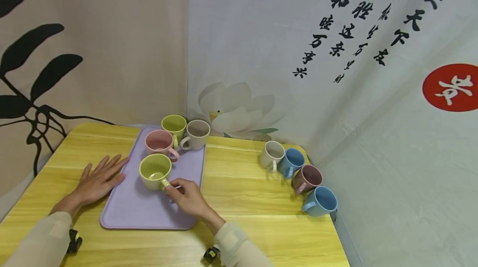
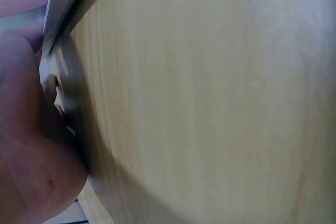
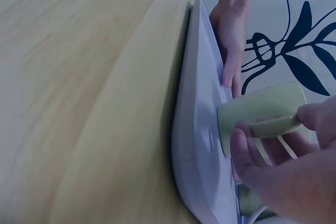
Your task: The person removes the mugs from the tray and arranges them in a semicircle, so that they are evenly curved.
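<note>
A purple tray (image 1: 179, 217) lies on the wooden table. My right hand (image 1: 189, 197) pinches the handle of a yellow-green mug (image 1: 152, 180), which is upright over the tray's middle; in the right wrist view the mug's base (image 3: 224, 129) is right at the tray surface. Behind it on the tray stand a pink mug (image 1: 157, 144), another yellow-green mug (image 1: 173, 122) and a grey mug (image 1: 198, 134). Fingers spread, my left hand (image 1: 98, 182) rests with its fingertips at the tray's left edge.
Along the table's right side stand a cream mug (image 1: 269, 160), a blue mug (image 1: 290, 162), a mauve mug (image 1: 308, 179) and a second blue mug (image 1: 322, 204). A printed curtain (image 1: 242, 42) hangs behind the wooden table (image 1: 239, 192).
</note>
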The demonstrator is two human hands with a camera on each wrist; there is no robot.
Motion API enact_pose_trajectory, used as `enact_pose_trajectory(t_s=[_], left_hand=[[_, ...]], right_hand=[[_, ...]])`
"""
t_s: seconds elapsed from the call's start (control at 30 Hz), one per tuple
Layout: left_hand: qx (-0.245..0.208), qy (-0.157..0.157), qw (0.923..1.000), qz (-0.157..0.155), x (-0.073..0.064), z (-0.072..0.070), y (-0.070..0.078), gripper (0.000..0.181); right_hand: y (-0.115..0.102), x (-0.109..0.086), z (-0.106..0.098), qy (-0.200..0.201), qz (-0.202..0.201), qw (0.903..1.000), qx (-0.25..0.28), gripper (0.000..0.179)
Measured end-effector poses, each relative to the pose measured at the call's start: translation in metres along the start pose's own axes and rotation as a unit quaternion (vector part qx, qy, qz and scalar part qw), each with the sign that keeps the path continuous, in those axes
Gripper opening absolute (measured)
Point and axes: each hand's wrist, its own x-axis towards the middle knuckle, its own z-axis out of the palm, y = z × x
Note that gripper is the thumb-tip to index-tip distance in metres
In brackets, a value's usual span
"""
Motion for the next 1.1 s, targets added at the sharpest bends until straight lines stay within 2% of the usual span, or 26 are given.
enact_pose_trajectory(t_s=[0.1,0.3,0.43,0.6,0.9,1.1], left_hand=[[0.000,0.002,1.0000,-0.001,-0.001,0.001,0.000,0.069],[0.001,0.003,1.0000,-0.002,-0.001,0.002,0.001,0.068],[0.001,-0.002,1.0000,-0.004,0.000,0.001,0.003,0.069],[0.005,-0.002,1.0000,0.000,0.002,0.000,0.004,0.069],[0.011,0.005,0.9999,0.002,0.002,-0.001,0.003,0.069],[0.009,-0.003,0.9999,-0.007,0.000,-0.002,0.005,0.070]], right_hand=[[0.002,0.001,0.002,-0.001,0.003,0.9999,0.010,0.029],[0.003,-0.001,0.004,0.007,0.000,0.9999,-0.014,0.029],[0.003,-0.004,0.003,0.020,0.000,0.9998,-0.008,0.029],[0.006,-0.009,0.000,0.041,-0.018,0.9990,-0.002,0.028],[0.004,-0.025,-0.011,0.044,-0.018,0.9985,0.027,0.025],[-0.002,-0.033,-0.022,0.043,-0.019,0.9972,0.058,0.028]])
